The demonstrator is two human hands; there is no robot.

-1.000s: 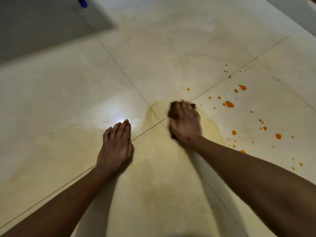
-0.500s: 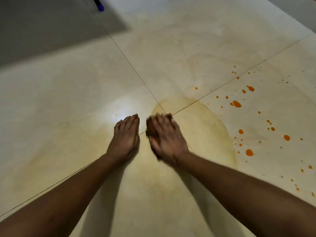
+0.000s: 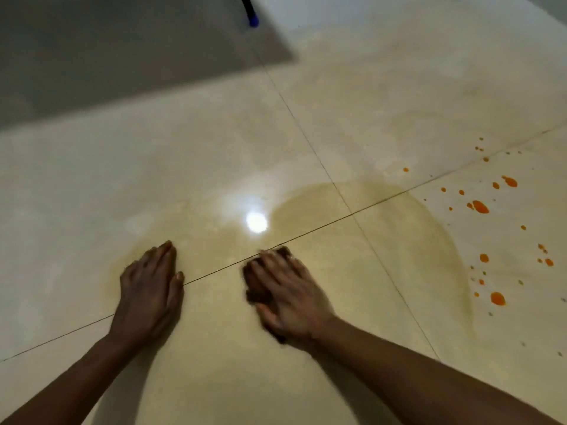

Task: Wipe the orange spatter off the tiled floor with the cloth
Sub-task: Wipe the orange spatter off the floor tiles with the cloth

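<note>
Cloth (image 3: pixel 259 289) was pressed flat under the right hand (image 3: pixel 290 297) (blurred); left hand (image 3: pixel 150 289) was spread empty on the floor (image 3: pixel 214 133); spatter (image 3: pixel 480 207) lay well right.

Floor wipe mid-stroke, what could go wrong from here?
1. The cloth under the right hand looks dark and soiled; it may smear the yellowish film wider instead of lifting it.
2. The orange drops lie untouched to the right, easy to miss.
3. The left hand braces flat on the filmed tile and could slip.
</note>
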